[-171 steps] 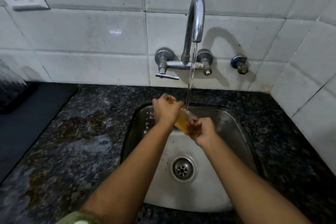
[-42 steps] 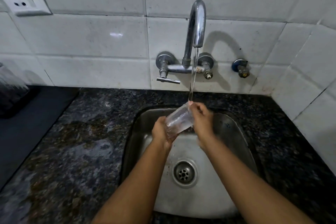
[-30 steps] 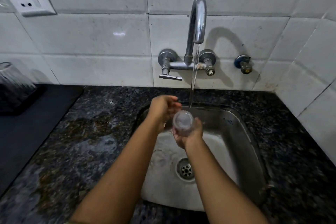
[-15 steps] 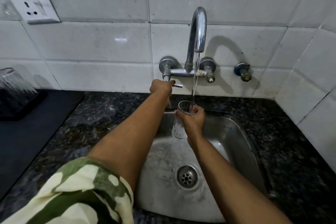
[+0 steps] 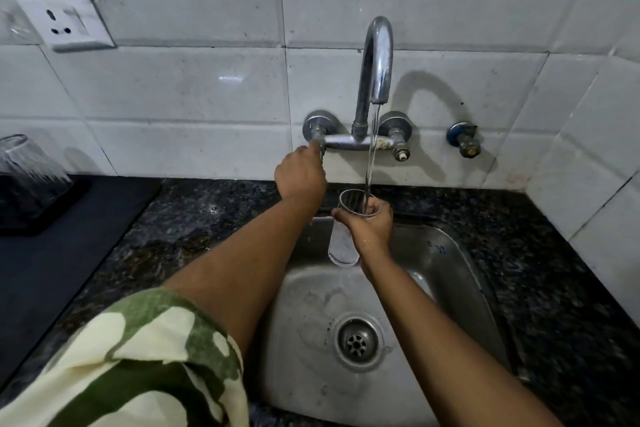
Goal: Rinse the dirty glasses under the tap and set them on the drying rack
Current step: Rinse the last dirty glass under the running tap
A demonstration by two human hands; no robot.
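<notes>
- Head view, now: a glass [image 5: 344, 236] is held upright over the sink [image 5: 450, 253] by the right hand [image 5: 369, 224]. The grip of that hand is wrapped around the glass near its rim.
- Water from the tap [image 5: 375, 62] is seen falling straight into the open mouth of the glass.
- The left hand [image 5: 300, 175] is closed on the tap handle under the left valve. The handle itself is hidden by the fingers.
- The step in hand is judged to be the last rinse of this glass, with the water about to be turned off.
- Next, the handle would need to be turned, the glass tipped out over the sink, and the glass carried left across the desk [image 5: 194, 225] to the drying rack [image 5: 31, 201]. One glass [image 5: 29, 158] is already set there, upside down.
- Care is called for, since a wet glass can slip.
- Against the earlier frames: the glass was held slanted in both hands and looked amber at first. Later it looked clear.
- A second ago it was still tipped, with the left hand beside it. Now it is upright under the stream, and the left hand has been moved up to the tap.
</notes>
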